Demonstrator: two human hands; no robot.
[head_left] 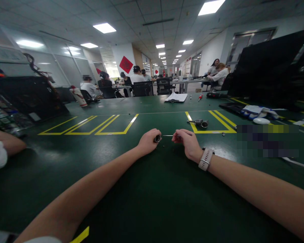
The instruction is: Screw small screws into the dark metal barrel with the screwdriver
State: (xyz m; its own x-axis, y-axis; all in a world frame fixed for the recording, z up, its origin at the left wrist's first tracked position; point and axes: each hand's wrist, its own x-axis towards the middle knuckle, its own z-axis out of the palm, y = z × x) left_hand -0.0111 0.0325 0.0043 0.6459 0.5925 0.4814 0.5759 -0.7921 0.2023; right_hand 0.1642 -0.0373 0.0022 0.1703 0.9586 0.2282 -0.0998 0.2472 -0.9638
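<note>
My left hand is closed round a dark metal cylindrical part, whose round open end faces right. Pinched in the fingers of my right hand is a thin screwdriver; its slim shaft points left at the cylindrical part, with a small gap visible before it. The handle is mostly hidden by the fingers. Just below the hands lies a tiny dark piece. Beyond my right hand, a similar metal part with a thin rod rests inside a yellow-taped box.
Yellow tape outlines mark the green table. Farther off lie a clipboard and a red-handled tool. At right are a small metal piece, white-and-blue gloves and a white oval object. Another person's arm rests at left.
</note>
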